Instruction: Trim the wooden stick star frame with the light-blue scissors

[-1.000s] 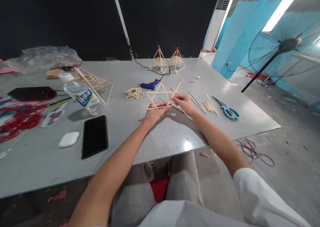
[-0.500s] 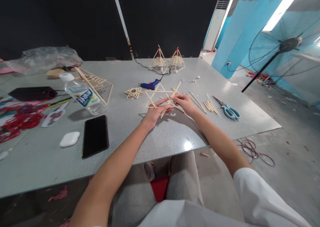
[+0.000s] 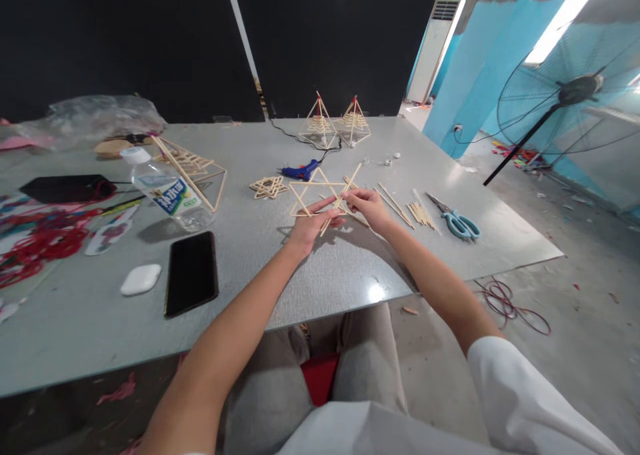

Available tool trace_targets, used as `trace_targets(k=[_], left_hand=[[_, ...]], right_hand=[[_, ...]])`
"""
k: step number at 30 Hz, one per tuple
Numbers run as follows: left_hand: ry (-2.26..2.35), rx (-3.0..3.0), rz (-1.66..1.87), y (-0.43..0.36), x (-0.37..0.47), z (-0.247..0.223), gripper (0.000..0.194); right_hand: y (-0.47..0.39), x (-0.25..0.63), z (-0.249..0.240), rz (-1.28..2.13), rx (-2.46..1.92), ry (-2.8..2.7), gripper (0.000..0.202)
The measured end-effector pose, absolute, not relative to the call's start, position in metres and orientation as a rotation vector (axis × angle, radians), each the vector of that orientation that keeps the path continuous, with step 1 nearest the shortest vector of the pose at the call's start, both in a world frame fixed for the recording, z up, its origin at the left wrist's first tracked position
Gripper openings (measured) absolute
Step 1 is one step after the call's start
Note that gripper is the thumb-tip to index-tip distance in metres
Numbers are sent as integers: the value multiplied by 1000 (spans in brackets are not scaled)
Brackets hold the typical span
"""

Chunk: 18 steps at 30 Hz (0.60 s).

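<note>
Holding a star-shaped frame (image 3: 316, 184) in the left hand (image 3: 311, 227), pinching a stick (image 3: 357, 171) at its right with the right hand (image 3: 369, 205).

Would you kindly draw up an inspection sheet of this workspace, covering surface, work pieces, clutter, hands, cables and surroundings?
Surface: grey tabletop, a bright reflection near its front edge.
Work pieces: star-shaped stick frame in the hands; loose sticks to the right; blue glue gun behind; two stick pyramids farther back.
Clutter: bottle, phone, white case and red strands, all left.
Hands: left hand holds the frame; right hand pinches at its right side.
Cables: black cord along the back; reddish cord looped on the floor.
Surroundings: large fan at right; scraps on floor.
</note>
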<state>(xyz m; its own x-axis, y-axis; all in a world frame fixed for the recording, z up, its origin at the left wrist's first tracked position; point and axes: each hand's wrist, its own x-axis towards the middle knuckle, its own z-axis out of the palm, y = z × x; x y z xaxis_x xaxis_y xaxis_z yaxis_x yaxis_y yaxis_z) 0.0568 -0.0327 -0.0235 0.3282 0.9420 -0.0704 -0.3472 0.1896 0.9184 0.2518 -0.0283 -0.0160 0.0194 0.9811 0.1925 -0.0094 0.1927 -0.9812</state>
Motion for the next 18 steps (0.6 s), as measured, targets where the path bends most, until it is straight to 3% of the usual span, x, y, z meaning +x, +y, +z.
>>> trace_targets(k=[18], left_hand=[[752, 994, 1006, -33, 57, -26, 65]], right_hand=[[-28, 252, -16, 1195, -1037, -1224, 66]])
